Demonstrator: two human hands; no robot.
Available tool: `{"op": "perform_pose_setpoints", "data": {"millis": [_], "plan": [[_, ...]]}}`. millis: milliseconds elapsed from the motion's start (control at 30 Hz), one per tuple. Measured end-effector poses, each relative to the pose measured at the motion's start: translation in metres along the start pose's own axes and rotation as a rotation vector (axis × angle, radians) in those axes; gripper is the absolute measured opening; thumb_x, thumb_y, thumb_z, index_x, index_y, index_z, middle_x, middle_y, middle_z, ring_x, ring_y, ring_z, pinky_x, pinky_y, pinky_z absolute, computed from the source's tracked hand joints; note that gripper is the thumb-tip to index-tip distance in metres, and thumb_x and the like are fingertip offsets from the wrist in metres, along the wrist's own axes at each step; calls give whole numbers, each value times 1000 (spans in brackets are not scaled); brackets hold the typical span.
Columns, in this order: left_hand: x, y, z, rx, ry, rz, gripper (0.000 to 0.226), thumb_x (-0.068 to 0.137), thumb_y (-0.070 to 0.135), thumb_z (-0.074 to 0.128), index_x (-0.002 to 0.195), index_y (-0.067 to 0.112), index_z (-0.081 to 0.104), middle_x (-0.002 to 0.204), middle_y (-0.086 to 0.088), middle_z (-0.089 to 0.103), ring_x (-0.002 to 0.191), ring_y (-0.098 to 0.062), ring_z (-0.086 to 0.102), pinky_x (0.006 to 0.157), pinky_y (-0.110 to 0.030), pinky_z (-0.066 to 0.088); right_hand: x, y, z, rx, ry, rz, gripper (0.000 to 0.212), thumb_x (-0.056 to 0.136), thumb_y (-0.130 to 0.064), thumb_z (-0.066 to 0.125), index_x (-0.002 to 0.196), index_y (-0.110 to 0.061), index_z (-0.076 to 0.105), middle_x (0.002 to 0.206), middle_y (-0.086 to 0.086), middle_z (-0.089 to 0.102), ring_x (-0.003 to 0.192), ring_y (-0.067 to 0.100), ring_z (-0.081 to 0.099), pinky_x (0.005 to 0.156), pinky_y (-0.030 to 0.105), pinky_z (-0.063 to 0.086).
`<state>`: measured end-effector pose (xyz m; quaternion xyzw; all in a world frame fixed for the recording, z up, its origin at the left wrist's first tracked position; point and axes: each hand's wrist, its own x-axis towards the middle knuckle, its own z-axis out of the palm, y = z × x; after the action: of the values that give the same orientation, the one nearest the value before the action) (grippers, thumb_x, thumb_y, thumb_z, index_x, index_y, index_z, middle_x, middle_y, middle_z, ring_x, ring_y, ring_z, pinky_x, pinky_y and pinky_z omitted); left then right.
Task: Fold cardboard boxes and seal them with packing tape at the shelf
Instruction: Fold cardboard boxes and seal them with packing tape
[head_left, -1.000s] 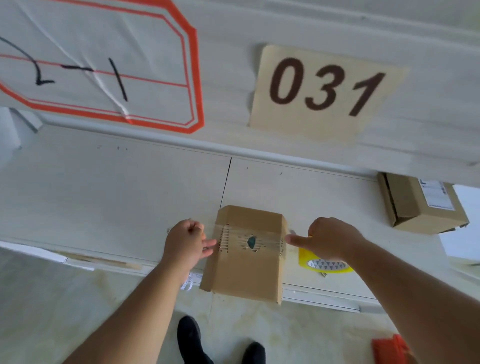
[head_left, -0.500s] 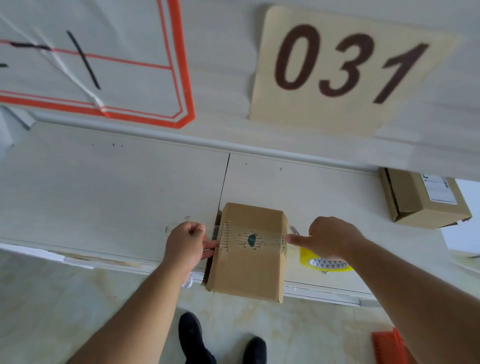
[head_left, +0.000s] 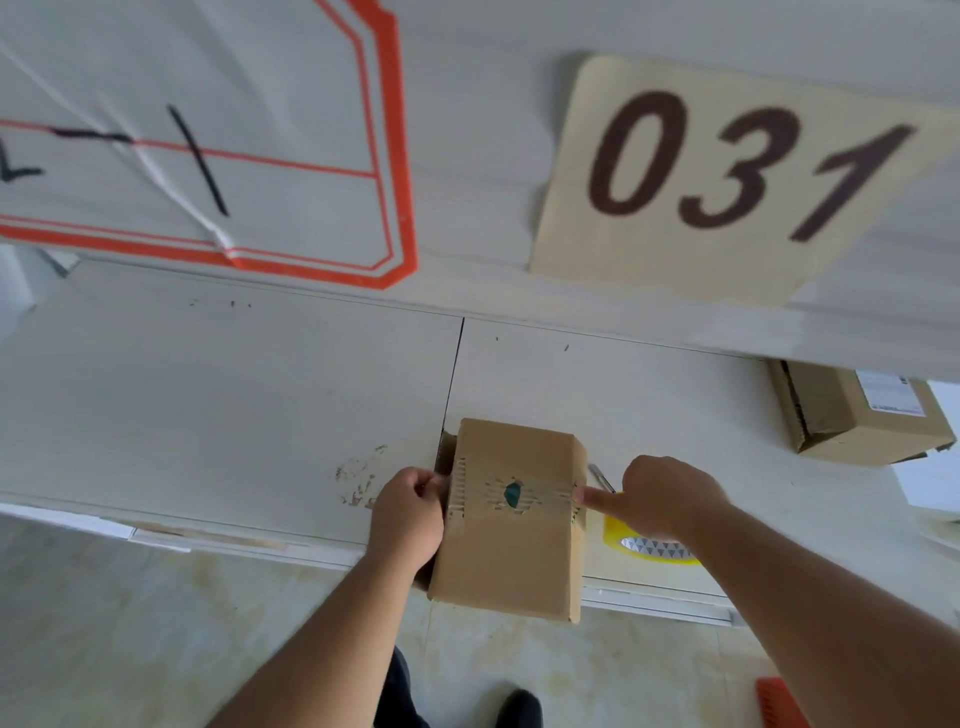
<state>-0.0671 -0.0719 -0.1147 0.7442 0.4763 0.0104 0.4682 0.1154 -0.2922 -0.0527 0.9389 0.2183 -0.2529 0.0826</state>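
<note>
— Two hands are recorded at one small brown cardboard box (head_left: 511, 519), one at each side. Where is the box placed?

— It is found at the front edge of the white shelf (head_left: 234, 415), its near end overhanging the lip above the floor. Its long axis is judged to run away from the person, near to far.

— And the strip across it?

— A band of clear packing tape (head_left: 511, 492), wrinkled, with a dark green spot at its middle, is laid crosswise over the top, left to right, at right angles to that axis.

— State of the hands?

— The left hand (head_left: 408, 519) is curled against the left wall at the tape's end; whether the tape itself is pinched cannot be told. The right hand (head_left: 670, 499) is curled with a digit extended, pressed on the tape at the upper right edge.

— Which hand is nearer?

— Neither; both are touching. The next move is judged to turn on pressing each tape end down its own side wall.

— Anything else noted?

— A yellow roll of tape (head_left: 649, 545) lies just beside the box, under the right hand; a second brown box with a label (head_left: 857, 415) sits well apart to the right.
</note>
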Motion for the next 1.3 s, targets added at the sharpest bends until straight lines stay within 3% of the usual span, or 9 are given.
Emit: {"op": "perform_pose_setpoints", "data": {"millis": [267, 400, 500, 600, 667, 767, 967, 1167, 1300], "plan": [[-1, -2, 1, 73, 22, 150, 11, 96, 18, 66, 91, 26, 60, 94, 6, 64, 83, -12, 62, 66, -24, 47, -1, -3, -2, -31, -17, 7, 79, 75, -98, 41, 77, -21, 59, 80, -6, 64, 75, 12, 61, 68, 31, 44], [-11, 2, -7, 94, -75, 205, 22, 104, 23, 51, 98, 29, 71, 96, 11, 65, 85, 0, 59, 69, -16, 42, 0, 0, -2, -36, -19, 20, 79, 74, -99, 40, 78, -22, 59, 80, -6, 65, 76, 12, 61, 69, 31, 44], [-31, 14, -8, 58, -205, 163, 43, 107, 37, 27, 74, 18, 47, 71, -5, 53, 63, -11, 50, 63, -34, 44, -1, -2, -1, -41, -15, 10, 78, 76, -98, 39, 77, -22, 57, 79, -6, 64, 75, 11, 60, 69, 31, 44], [-44, 17, -2, 78, -208, 128, 45, 111, 35, 23, 117, 19, 64, 110, 6, 62, 106, -13, 62, 87, -26, 41, -2, -4, -1, -34, -33, 13, 79, 78, -97, 39, 79, -20, 60, 78, -5, 66, 74, 12, 62, 67, 31, 44], [-47, 16, -2, 37, -206, 70, 46, 113, 33, 26, 156, 27, 40, 150, 8, 51, 139, -14, 47, 101, -19, 31, -2, -5, -2, -34, -34, 13, 80, 78, -96, 39, 79, -20, 61, 78, -4, 66, 74, 12, 62, 67, 31, 44], [-45, 8, 1, 66, -211, 71, 49, 113, 34, 27, 162, 31, 28, 158, 7, 44, 143, -14, 45, 98, -16, 28, -2, -5, -2, -27, -36, 9, 80, 76, -98, 40, 77, -20, 61, 77, -5, 67, 75, 13, 63, 69, 32, 47], [-55, -2, 14, -108, 140, 206, 35, 105, 22, 57, 139, 24, 65, 122, 6, 73, 114, -14, 69, 91, -17, 44, -4, -6, -2, -7, -45, 20, 79, 75, -98, 41, 80, -22, 60, 79, -5, 67, 76, 13, 63, 69, 32, 46], [-53, -1, 11, 0, 143, 220, 36, 106, 33, 54, 138, 23, 64, 127, 7, 71, 117, -14, 67, 97, -21, 48, -4, -5, -2, 10, -59, 18, 79, 76, -98, 41, 79, -21, 60, 80, -4, 66, 76, 14, 63, 67, 33, 45], [-48, -14, -1, 166, 216, 243, 40, 94, 65, 54, 92, 28, 69, 87, 14, 66, 86, -13, 64, 76, -35, 58, -6, -5, -2, 24, -62, 29, 79, 74, -99, 40, 76, -22, 56, 78, -5, 65, 74, 13, 62, 66, 33, 45]]}}
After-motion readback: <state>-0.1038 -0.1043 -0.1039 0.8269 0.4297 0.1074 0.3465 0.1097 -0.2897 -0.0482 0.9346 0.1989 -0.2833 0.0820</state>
